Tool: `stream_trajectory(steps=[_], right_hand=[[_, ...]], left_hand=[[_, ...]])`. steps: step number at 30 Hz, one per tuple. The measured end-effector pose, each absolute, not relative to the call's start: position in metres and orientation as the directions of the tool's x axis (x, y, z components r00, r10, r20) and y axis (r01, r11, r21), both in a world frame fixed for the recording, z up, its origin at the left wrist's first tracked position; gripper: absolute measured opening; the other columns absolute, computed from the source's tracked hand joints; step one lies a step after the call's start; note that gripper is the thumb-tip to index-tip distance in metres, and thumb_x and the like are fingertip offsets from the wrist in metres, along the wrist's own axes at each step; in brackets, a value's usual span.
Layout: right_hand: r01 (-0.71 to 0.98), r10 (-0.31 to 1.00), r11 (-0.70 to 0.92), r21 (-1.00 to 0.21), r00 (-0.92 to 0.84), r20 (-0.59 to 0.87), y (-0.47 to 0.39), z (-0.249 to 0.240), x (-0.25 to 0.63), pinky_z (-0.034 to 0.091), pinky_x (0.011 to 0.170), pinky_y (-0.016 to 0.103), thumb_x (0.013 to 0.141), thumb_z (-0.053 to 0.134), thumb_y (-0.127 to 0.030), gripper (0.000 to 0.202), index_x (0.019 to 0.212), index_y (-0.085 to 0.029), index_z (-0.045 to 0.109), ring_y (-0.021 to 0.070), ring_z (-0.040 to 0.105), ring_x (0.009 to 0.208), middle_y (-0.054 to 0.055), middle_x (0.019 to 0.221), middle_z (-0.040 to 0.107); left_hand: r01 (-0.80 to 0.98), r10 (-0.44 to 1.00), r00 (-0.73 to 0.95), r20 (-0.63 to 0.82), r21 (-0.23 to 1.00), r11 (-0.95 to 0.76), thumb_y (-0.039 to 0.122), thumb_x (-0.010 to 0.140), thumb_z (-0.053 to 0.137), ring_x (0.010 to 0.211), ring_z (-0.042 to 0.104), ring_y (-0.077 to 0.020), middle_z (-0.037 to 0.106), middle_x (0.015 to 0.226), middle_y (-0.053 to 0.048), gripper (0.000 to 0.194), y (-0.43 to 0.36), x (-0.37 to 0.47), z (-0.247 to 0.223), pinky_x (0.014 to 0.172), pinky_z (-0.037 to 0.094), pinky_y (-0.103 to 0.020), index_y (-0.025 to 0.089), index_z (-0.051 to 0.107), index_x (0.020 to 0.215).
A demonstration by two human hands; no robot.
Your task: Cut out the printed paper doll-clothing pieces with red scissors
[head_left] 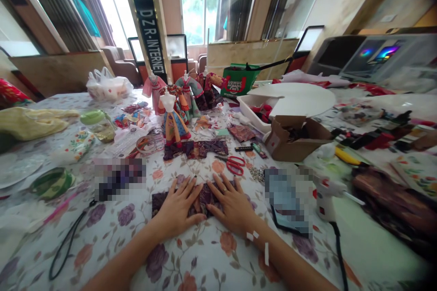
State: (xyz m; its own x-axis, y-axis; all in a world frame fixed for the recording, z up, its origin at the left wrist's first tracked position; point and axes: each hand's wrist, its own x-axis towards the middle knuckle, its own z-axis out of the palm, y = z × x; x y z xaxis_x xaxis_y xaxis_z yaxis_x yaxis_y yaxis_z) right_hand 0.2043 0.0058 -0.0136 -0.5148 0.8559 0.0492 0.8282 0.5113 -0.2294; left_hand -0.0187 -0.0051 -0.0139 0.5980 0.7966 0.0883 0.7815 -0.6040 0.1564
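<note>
Both palms press down on a dark patterned piece of fabric (160, 201) lying on the flowered tablecloth. My left hand (179, 204) covers its left half, fingers spread. My right hand (232, 202) lies flat on the right half, fingers apart, with a ring on one finger. The thumbs almost meet over the middle of the cloth. Just beyond the right fingertips lie red-handled scissors (235, 165). Farther off, another dark patterned fabric piece (208, 149) is spread in front of a small dress form (169, 115) in an orange and blue skirt.
More dressed miniature forms (187, 93) stand behind. To the right are a cardboard box (290, 145), a blurred-out phone-like device (290, 222) and a white glue gun (326, 195) with a black cord. At left lie a green tape roll (51, 184), a lidded jar (99, 125) and a black strap (66, 250).
</note>
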Motion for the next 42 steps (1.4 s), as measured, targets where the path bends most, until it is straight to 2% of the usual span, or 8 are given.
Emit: stream_trajectory(steps=[6,10,15,23,27,33,39,42], right_hand=[[0.814,0.859,0.51,-0.278,-0.5,0.111,0.003,-0.006,0.206,0.016,0.107,0.059,0.09,0.038,-0.054,0.06,0.139,-0.02,0.04,0.0334,0.026,0.136,0.013,0.147,0.035],[0.822,0.915,0.4,-0.405,-0.337,0.221,0.012,0.002,0.219,0.034,0.101,0.044,0.09,0.047,-0.036,0.042,0.125,-0.013,0.054,0.0282,0.047,0.119,0.017,0.125,0.056],[0.802,0.936,0.352,-0.482,-0.292,0.197,0.031,0.006,0.234,0.042,0.085,0.041,0.07,0.071,-0.023,0.019,0.087,-0.016,0.066,0.0286,0.054,0.096,0.013,0.101,0.062],[0.618,0.965,0.258,-0.742,-0.205,0.164,0.044,0.006,0.234,0.04,0.057,0.025,0.075,0.059,-0.036,0.019,0.069,-0.018,0.053,0.0146,0.052,0.059,-0.002,0.062,0.057],[0.525,0.978,0.206,-0.826,-0.12,0.168,0.051,0.0,0.235,0.044,0.057,0.026,0.076,0.053,-0.047,0.029,0.078,-0.018,0.054,0.0159,0.057,0.062,0.0,0.069,0.061],[0.552,0.98,0.2,-0.81,-0.111,0.166,0.068,0.01,0.241,0.048,0.072,0.032,0.077,0.054,-0.041,0.031,0.095,-0.016,0.06,0.0218,0.064,0.086,0.01,0.098,0.067],[0.75,0.937,0.304,-0.587,-0.346,0.043,0.081,0.034,0.243,0.046,0.058,0.024,0.06,0.073,-0.027,0.015,0.071,-0.019,0.069,0.0177,0.063,0.064,0.0,0.065,0.067],[0.872,0.958,0.282,-0.4,-0.274,0.078,0.089,0.044,0.241,0.045,0.061,0.027,0.075,0.063,-0.03,0.015,0.08,-0.018,0.07,0.0207,0.064,0.069,0.005,0.072,0.069]], left_hand=[[0.792,0.849,0.477,0.225,0.308,-0.527,0.051,0.09,0.037,0.135,0.03,-0.0259,0.037,0.147,-0.011,0.063,-0.009,-0.033,0.003,0.111,0.018,-0.05,0.022,0.024,0.145],[0.884,0.937,0.189,0.292,0.365,-0.292,0.043,0.088,0.046,0.117,0.048,-0.0289,0.061,0.116,-0.011,0.036,-0.003,-0.077,0.003,0.102,0.034,-0.046,0.019,0.063,0.109],[0.848,0.985,0.12,0.121,0.503,-0.165,0.043,0.069,0.067,0.088,0.057,-0.0259,0.062,0.084,-0.006,0.023,0.005,-0.113,-0.012,0.083,0.043,-0.04,0.02,0.067,0.073],[0.134,0.99,0.052,-0.13,0.983,0.122,0.042,0.068,0.069,0.062,0.057,-0.0135,0.06,0.068,0.003,0.03,0.007,-0.095,0.013,0.059,0.043,-0.023,0.018,0.053,0.076],[-0.019,0.989,0.015,-0.148,0.989,0.148,0.045,0.065,0.071,0.059,0.06,-0.0131,0.062,0.07,0.002,0.04,0.023,-0.084,0.015,0.058,0.045,-0.024,0.02,0.049,0.086],[0.131,0.997,0.039,-0.073,0.989,0.067,0.052,0.07,0.062,0.059,0.062,-0.014,0.064,0.07,0.001,0.042,0.059,-0.075,0.011,0.059,0.048,-0.026,0.019,0.052,0.092],[0.553,0.96,0.266,-0.09,0.83,-0.075,0.034,0.05,0.079,0.048,0.058,-0.0172,0.061,0.052,0.0,0.03,0.076,-0.095,0.021,0.048,0.043,-0.025,0.015,0.066,0.068],[0.73,0.976,0.216,0.003,0.664,-0.163,0.032,0.07,0.065,0.065,0.063,-0.0218,0.066,0.065,-0.004,0.017,0.084,-0.097,0.028,0.061,0.047,-0.03,0.016,0.067,0.076]])
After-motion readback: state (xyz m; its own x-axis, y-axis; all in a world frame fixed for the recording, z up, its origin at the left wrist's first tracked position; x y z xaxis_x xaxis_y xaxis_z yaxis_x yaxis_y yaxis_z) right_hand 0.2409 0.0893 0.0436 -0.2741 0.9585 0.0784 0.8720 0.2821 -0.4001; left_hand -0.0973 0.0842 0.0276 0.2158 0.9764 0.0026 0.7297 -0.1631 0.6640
